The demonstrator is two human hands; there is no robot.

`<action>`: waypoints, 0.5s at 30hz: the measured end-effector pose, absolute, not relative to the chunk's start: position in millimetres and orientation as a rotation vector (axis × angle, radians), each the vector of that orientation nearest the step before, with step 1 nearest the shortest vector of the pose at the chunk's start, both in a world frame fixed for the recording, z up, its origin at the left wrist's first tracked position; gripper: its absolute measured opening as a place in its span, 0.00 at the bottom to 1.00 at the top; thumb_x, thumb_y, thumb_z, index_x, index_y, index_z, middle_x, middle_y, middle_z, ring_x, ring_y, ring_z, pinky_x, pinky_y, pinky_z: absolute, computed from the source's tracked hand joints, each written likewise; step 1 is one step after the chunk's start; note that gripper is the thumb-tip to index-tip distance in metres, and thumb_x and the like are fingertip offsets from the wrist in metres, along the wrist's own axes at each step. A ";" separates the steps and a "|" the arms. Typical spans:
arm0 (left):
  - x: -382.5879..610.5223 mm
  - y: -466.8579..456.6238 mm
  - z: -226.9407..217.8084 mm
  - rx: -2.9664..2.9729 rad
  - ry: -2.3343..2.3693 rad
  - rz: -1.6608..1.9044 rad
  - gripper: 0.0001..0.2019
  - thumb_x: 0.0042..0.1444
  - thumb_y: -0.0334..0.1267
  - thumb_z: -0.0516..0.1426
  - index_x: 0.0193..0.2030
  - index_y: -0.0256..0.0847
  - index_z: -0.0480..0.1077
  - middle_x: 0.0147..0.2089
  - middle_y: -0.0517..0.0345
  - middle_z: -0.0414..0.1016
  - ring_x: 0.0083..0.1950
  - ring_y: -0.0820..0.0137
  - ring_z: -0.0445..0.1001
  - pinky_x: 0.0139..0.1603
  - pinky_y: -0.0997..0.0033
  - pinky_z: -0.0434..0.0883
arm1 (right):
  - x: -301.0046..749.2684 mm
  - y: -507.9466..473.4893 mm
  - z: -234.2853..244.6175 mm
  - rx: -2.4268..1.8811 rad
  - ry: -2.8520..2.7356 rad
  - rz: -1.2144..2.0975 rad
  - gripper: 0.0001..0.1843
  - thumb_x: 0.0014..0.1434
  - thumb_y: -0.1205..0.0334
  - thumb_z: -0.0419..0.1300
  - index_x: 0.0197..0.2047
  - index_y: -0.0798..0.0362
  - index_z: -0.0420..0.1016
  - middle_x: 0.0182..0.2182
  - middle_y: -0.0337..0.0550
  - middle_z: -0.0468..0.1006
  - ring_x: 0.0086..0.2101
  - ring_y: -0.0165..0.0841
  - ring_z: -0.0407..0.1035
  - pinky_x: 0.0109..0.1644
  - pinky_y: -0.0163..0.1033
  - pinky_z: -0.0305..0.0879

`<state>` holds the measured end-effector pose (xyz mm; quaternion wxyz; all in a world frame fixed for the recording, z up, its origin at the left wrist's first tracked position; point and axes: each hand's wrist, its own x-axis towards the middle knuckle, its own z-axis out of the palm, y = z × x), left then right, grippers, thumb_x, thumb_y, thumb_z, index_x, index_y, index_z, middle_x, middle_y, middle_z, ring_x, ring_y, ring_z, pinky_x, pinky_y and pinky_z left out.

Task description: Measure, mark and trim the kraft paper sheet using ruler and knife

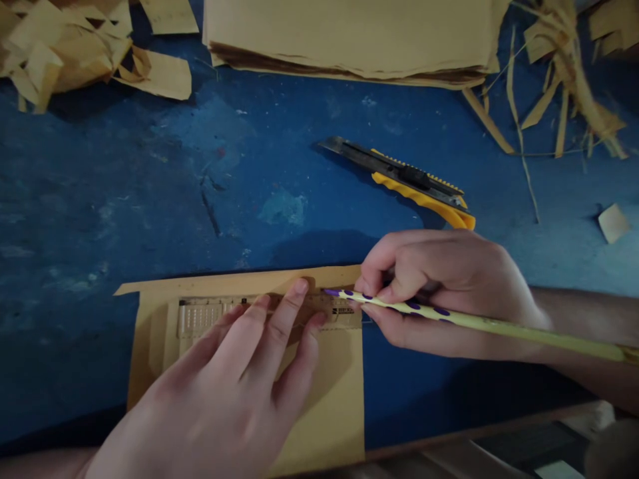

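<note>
My left hand (234, 379) lies flat with fingers spread on a clear ruler (210, 314), pressing it onto a brown paper sheet (329, 399) near the table's front edge. My right hand (444, 293) is closed around a yellow pencil with purple dots (479, 324). The pencil's tip rests at the ruler's right end, on the paper's upper right part. The pencil's back end runs out to the right, past my forearm.
A yellow and black utility knife (404, 179) lies on the blue table (150, 199) just behind my right hand. A stack of brown paper sheets (349, 33) sits at the back. Paper scraps and strips are piled at the back left (64, 46) and back right (564, 73).
</note>
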<state>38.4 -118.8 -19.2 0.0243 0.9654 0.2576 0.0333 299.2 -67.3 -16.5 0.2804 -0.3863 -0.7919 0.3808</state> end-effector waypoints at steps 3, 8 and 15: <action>35.9 -120.1 -21.4 2.989 0.817 0.109 0.24 0.61 0.33 0.49 0.64 0.31 0.65 0.68 0.33 0.71 0.59 0.55 0.77 0.49 0.56 0.79 | 300.6 -67.4 -16.9 -1.061 -2.094 1.053 0.16 0.53 0.76 0.67 0.27 0.50 0.64 0.31 0.36 0.80 0.29 0.26 0.75 0.31 0.30 0.71; 33.9 -125.5 -23.7 2.964 0.866 0.107 0.26 0.64 0.39 0.53 0.67 0.32 0.63 0.73 0.32 0.64 0.62 0.52 0.74 0.51 0.54 0.77 | 306.2 -66.7 -14.9 -1.060 -2.091 1.057 0.15 0.54 0.75 0.67 0.26 0.50 0.66 0.31 0.36 0.79 0.29 0.27 0.75 0.30 0.31 0.71; 32.8 -126.2 -23.3 2.962 0.863 0.088 0.27 0.65 0.41 0.53 0.68 0.32 0.63 0.74 0.33 0.62 0.62 0.51 0.73 0.52 0.54 0.77 | 311.2 -64.5 -15.0 -1.000 -2.137 1.086 0.13 0.54 0.75 0.66 0.28 0.50 0.68 0.31 0.40 0.80 0.29 0.28 0.76 0.29 0.32 0.72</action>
